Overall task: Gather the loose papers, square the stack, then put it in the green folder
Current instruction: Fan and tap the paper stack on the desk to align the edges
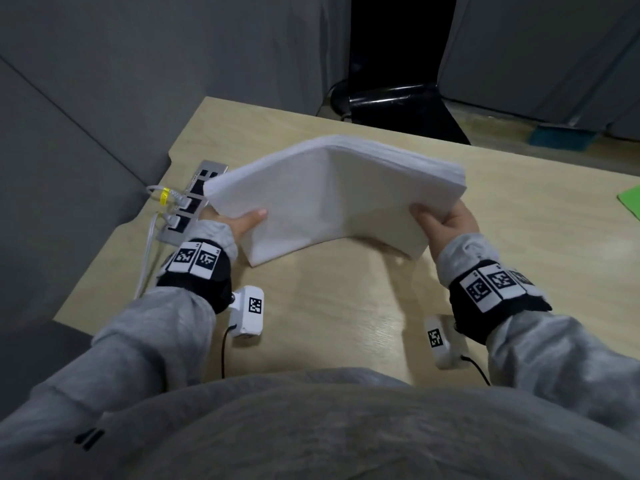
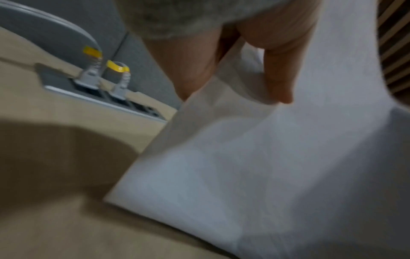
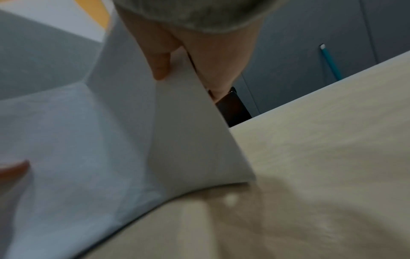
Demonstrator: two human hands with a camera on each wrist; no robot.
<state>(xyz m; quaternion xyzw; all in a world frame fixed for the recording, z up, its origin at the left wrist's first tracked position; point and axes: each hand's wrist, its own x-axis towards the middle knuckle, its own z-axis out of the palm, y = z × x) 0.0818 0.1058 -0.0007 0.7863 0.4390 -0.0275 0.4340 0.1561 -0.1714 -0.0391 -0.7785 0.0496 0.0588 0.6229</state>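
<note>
Your grey sleeves frame the view. Your left hand and right hand each clamp one short edge of the thick white paper stack, arching it above the pale wooden tabletop, probably to loosen sheets for squaring. The green folder lies far right.

Green folder — cut off by the right edge of the head view, only a corner showing on the table. Paper stack hides the fingers of the left hand and of the right hand; only the thumbs lie on top. The stack also covers the far end of the socket panel. Both wrist views are blurred — the sheet edges cannot be counted there. In the right wrist view the left thumb is cut off by the left edge.
</note>
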